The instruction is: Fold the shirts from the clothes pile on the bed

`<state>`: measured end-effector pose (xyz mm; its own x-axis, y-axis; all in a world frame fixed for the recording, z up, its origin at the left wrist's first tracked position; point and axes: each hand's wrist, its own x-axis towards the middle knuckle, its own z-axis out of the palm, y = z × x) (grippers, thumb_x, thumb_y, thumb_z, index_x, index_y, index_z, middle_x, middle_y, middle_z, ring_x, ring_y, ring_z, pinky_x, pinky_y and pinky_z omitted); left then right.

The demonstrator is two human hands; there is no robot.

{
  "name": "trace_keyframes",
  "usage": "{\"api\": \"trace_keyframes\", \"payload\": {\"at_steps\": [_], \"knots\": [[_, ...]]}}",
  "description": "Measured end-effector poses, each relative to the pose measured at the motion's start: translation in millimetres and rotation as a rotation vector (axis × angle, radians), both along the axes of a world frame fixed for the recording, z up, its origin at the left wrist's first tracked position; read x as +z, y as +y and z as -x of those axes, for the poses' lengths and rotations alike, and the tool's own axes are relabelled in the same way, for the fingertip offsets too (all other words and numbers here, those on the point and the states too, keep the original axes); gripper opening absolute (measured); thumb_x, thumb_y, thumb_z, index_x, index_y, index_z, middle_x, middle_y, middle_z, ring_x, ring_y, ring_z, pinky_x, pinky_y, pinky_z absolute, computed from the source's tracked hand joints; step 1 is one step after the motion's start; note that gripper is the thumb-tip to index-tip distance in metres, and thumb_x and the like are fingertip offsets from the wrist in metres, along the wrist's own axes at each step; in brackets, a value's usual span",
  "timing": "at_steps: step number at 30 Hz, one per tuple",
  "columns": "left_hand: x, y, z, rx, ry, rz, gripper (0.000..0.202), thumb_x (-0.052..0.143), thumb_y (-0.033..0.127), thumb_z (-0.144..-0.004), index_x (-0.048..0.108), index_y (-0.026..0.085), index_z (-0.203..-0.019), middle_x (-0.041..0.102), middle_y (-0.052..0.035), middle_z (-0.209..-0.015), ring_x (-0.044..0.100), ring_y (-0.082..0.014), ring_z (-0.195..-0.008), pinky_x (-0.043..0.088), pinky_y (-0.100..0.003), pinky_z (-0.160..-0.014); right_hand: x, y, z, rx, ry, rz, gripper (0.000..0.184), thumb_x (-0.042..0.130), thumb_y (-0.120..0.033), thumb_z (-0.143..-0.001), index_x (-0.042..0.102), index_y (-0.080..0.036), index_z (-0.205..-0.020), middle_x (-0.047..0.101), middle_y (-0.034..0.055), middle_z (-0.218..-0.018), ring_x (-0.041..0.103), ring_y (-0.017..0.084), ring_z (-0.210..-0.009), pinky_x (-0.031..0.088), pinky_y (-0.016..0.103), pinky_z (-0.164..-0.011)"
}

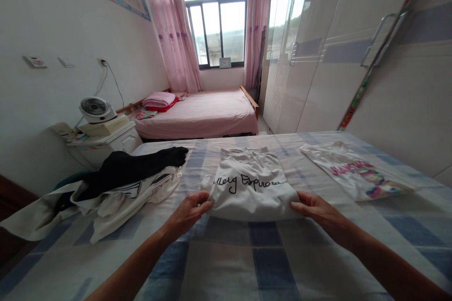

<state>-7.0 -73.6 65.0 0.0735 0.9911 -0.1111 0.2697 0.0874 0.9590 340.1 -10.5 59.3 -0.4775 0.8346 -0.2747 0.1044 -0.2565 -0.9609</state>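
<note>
A white T-shirt [252, 202] with black handwritten-style lettering lies folded on the bed in front of me, its collar towards the window. My left hand [192, 206] pinches its near left corner between thumb and fingers. At the near right corner, my right hand [312, 207] grips the cloth the same way. The shirt's near edge hangs between both hands, slightly bowed; whether it is lifted off the sheet I cannot tell. Off to the right lies another white T-shirt [353, 169] with a colourful print, folded flat.
A loose heap of black clothing [132, 167] and off-white clothing [116, 211] lies at the left. The checked bed sheet [219, 258] spreads underneath. Beyond are a pink bed [215, 110], a nightstand [123, 143] with a fan [96, 109], and a wardrobe [318, 80] along the right.
</note>
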Motion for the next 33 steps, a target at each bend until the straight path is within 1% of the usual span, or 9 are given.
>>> {"api": "trace_keyframes", "payload": {"at_steps": [5, 10, 13, 15, 18, 23, 26, 29, 33], "knots": [[51.6, 82.5, -3.5, 0.145, -0.072, -0.193, 0.028, 0.061, 0.042, -0.074, 0.057, 0.016, -0.081, 0.049, 0.0037, -0.065, 0.043, -0.0073, -0.053, 0.033, -0.016, -0.042, 30.9, 70.6, 17.9, -0.223, 0.018, -0.205, 0.016, 0.059, -0.032, -0.081, 0.061, -0.018, -0.088, 0.063, 0.0004, -0.071, 0.055, 0.013, -0.062, 0.044, 0.022, -0.054], [140.2, 195.6, -9.3, 0.355, 0.105, -0.47, 0.015, 0.051, 0.028, -0.08, 0.053, 0.013, -0.079, 0.042, 0.0071, -0.057, 0.039, -0.0035, -0.047, 0.032, -0.015, -0.046, 113.8, 171.7, 46.6, -0.456, 0.208, -0.295, 0.009, 0.051, -0.013, -0.08, 0.054, -0.018, -0.073, 0.055, -0.0004, -0.059, 0.052, 0.011, -0.057, 0.047, 0.021, -0.056], [180.6, 216.7, -8.2, 0.386, 0.2, -0.631, 0.022, 0.047, 0.03, -0.084, 0.055, 0.009, -0.085, 0.045, 0.0064, -0.059, 0.037, -0.0015, -0.048, 0.029, -0.016, -0.049, 156.8, 194.9, 50.0, -0.491, 0.259, -0.405, 0.008, 0.051, -0.013, -0.079, 0.053, -0.018, -0.074, 0.053, -0.0009, -0.061, 0.053, 0.012, -0.06, 0.049, 0.022, -0.058], [187.4, 208.9, -4.8, 0.409, 0.223, -0.659, 0.024, 0.051, 0.032, -0.081, 0.056, 0.008, -0.082, 0.047, 0.0059, -0.059, 0.036, -0.0011, -0.047, 0.027, -0.016, -0.048, 163.6, 190.5, 46.5, -0.487, 0.272, -0.44, 0.005, 0.053, -0.013, -0.078, 0.055, -0.017, -0.076, 0.054, -0.0004, -0.063, 0.053, 0.011, -0.061, 0.048, 0.021, -0.057], [158.9, 175.2, 0.9, 0.434, 0.247, -0.595, 0.021, 0.058, 0.032, -0.075, 0.057, 0.011, -0.075, 0.047, 0.0056, -0.053, 0.036, -0.003, -0.043, 0.025, -0.017, -0.043, 131.9, 162.4, 36.6, -0.438, 0.25, -0.36, 0.003, 0.055, -0.017, -0.078, 0.059, -0.017, -0.079, 0.058, 0.0007, -0.068, 0.053, 0.011, -0.06, 0.048, 0.02, -0.054], [45.7, 95.5, 6.5, 0.312, 0.142, -0.066, 0.033, 0.066, 0.036, -0.068, 0.058, 0.014, -0.09, 0.049, 0.0072, -0.049, 0.033, -0.0041, -0.034, 0.019, -0.017, -0.034, 15.2, 94.0, 14.8, -0.255, 0.027, 0.055, 0.014, 0.065, -0.025, -0.073, 0.061, -0.019, -0.086, 0.064, 0.0022, -0.072, 0.057, 0.012, -0.059, 0.049, 0.022, -0.052], [-10.0, 63.3, 8.5, 0.317, 0.083, 0.103, 0.039, 0.065, 0.035, -0.066, 0.055, 0.015, -0.098, 0.048, 0.0086, -0.051, 0.034, -0.0045, -0.036, 0.022, -0.016, -0.034, -29.2, 67.2, 5.9, -0.202, -0.047, 0.179, 0.025, 0.064, -0.033, -0.075, 0.059, -0.02, -0.096, 0.066, 0.003, -0.077, 0.06, 0.012, -0.062, 0.047, 0.022, -0.053], [-26.2, 52.3, 8.3, 0.312, 0.025, 0.095, 0.048, 0.064, 0.038, -0.067, 0.053, 0.014, -0.106, 0.047, 0.0086, -0.054, 0.035, -0.0051, -0.038, 0.024, -0.017, -0.035, -28.5, 57.6, 7.1, -0.23, -0.125, 0.117, 0.043, 0.067, -0.037, -0.072, 0.054, -0.021, -0.11, 0.065, 0.0029, -0.08, 0.06, 0.013, -0.067, 0.046, 0.022, -0.056], [-1.3, 44.5, 3.3, 0.278, -0.114, -0.061, 0.05, 0.062, 0.042, -0.071, 0.053, 0.016, -0.113, 0.046, 0.0077, -0.06, 0.031, -0.0042, -0.041, 0.022, -0.017, -0.038, 4.0, 47.4, 11.9, -0.228, -0.161, -0.108, 0.053, 0.067, -0.039, -0.068, 0.054, -0.02, -0.116, 0.062, 0.0012, -0.078, 0.055, 0.013, -0.063, 0.043, 0.023, -0.055]]}}
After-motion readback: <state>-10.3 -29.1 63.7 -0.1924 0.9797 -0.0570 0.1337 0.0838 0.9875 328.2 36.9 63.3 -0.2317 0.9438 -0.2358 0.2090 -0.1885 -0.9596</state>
